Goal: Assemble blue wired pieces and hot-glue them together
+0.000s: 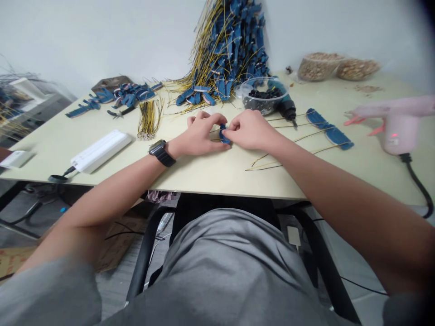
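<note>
Between my two hands, on the table, is a small blue plastic piece [224, 134] with a thin wire running from it. My left hand [203, 133] grips its left side, thumb low and index finger at the top. The fingers of my right hand [249, 129] are pinched together against the right side of the same piece; whatever small thing may be inside the pinch is hidden. To the right lie blue pieces [335, 136] with yellow and black wires that stretch left under my right forearm.
A pink glue gun [399, 122] with a lit red light stands at right. Behind my hands are a tub of black parts [265, 97], a dark power tool [287, 106] and a tall heap of wired blue pieces [234, 45]. Pliers [120, 112], a wire bundle [148, 120] and a white power strip [102, 151] lie left.
</note>
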`<state>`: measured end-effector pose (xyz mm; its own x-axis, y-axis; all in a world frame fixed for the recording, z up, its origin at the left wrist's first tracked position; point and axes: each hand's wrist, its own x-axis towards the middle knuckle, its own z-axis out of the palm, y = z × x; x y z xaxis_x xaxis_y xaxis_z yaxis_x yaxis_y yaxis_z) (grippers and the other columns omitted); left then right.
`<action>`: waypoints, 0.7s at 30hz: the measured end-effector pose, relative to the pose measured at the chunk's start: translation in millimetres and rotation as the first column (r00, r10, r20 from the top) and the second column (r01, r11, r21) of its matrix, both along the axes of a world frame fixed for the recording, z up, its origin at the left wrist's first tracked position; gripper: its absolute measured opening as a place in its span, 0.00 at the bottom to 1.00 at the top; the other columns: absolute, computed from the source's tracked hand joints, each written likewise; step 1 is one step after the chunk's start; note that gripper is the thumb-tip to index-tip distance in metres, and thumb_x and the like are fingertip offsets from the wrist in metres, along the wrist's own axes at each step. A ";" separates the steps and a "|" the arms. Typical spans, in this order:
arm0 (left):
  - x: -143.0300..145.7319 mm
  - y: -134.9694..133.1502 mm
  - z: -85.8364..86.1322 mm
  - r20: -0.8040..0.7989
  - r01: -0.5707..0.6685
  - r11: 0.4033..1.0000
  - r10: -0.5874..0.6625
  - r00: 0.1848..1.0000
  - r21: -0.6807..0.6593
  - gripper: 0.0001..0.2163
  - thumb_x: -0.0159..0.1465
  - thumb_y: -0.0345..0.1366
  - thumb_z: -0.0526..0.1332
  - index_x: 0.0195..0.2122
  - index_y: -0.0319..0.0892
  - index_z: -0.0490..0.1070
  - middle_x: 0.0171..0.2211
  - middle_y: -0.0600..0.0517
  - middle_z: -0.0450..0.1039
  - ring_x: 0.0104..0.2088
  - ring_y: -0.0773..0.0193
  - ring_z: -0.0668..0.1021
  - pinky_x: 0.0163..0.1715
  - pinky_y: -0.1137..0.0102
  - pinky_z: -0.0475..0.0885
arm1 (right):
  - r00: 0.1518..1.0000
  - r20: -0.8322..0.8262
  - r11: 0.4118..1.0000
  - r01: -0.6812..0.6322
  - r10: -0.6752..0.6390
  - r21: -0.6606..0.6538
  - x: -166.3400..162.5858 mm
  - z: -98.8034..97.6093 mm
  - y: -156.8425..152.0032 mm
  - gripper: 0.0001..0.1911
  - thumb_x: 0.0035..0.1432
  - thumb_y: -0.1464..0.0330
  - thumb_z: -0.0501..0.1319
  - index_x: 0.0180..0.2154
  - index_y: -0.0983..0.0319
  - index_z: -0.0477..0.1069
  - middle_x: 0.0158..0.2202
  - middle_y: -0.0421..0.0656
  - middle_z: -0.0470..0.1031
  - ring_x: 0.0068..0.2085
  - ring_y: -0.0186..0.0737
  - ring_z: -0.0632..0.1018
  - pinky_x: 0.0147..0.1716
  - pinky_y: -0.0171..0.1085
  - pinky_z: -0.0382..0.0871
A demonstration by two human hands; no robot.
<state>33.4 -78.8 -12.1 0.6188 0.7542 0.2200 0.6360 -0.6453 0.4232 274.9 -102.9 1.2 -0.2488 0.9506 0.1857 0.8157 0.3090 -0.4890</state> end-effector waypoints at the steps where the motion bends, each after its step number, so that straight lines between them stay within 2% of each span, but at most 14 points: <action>1: -1.8 2.8 -0.6 0.013 0.004 1.000 -0.004 1.000 -0.008 0.37 0.63 0.65 0.80 0.67 0.51 0.80 0.73 0.40 0.87 0.75 0.25 0.74 0.76 0.30 0.64 | 1.000 -0.004 1.000 -0.006 0.006 0.007 3.4 0.5 1.9 0.10 0.72 0.62 0.78 0.35 0.58 0.91 0.33 0.51 0.87 0.40 0.56 0.85 0.48 0.53 0.79; 6: -13.4 19.8 -5.4 0.070 0.059 0.998 -0.056 0.996 -0.036 0.29 0.62 0.64 0.82 0.57 0.54 0.84 0.65 0.45 0.91 0.74 0.29 0.75 0.79 0.29 0.64 | 0.991 -0.020 0.991 -0.130 0.131 0.032 22.0 1.5 12.4 0.05 0.68 0.63 0.81 0.39 0.58 0.94 0.36 0.49 0.90 0.43 0.56 0.87 0.48 0.50 0.80; 10: -17.5 26.2 -7.9 0.063 0.067 0.997 -0.065 0.996 -0.037 0.25 0.64 0.65 0.83 0.51 0.54 0.88 0.58 0.46 0.90 0.75 0.30 0.76 0.81 0.31 0.64 | 0.979 -0.014 0.979 -0.204 0.204 0.009 22.8 1.8 10.0 0.02 0.66 0.67 0.82 0.41 0.55 0.95 0.38 0.45 0.91 0.44 0.53 0.88 0.50 0.49 0.80; 13: -18.6 28.8 -9.7 0.057 0.073 0.997 -0.071 0.996 -0.038 0.25 0.64 0.67 0.84 0.50 0.54 0.91 0.58 0.46 0.90 0.75 0.30 0.76 0.82 0.34 0.64 | 0.976 -0.001 0.976 -0.216 0.216 0.013 18.4 1.7 4.3 0.04 0.65 0.69 0.83 0.42 0.54 0.96 0.39 0.44 0.91 0.43 0.52 0.88 0.51 0.50 0.79; 18: -19.2 31.6 -12.0 0.078 0.106 0.993 -0.102 0.992 -0.052 0.25 0.66 0.68 0.84 0.51 0.56 0.91 0.59 0.49 0.93 0.70 0.35 0.80 0.82 0.38 0.66 | 0.975 0.010 0.974 -0.222 0.222 0.048 14.1 1.3 -1.0 0.02 0.68 0.68 0.81 0.42 0.56 0.95 0.38 0.44 0.90 0.42 0.50 0.86 0.51 0.50 0.78; 21: -18.5 29.9 -10.2 0.073 0.092 0.994 -0.088 0.993 -0.055 0.24 0.65 0.66 0.84 0.50 0.55 0.91 0.60 0.49 0.93 0.72 0.34 0.80 0.84 0.36 0.63 | 0.975 0.007 0.973 -0.223 0.223 0.060 13.0 2.0 -2.6 0.02 0.68 0.69 0.80 0.41 0.57 0.94 0.38 0.44 0.90 0.42 0.50 0.87 0.52 0.49 0.77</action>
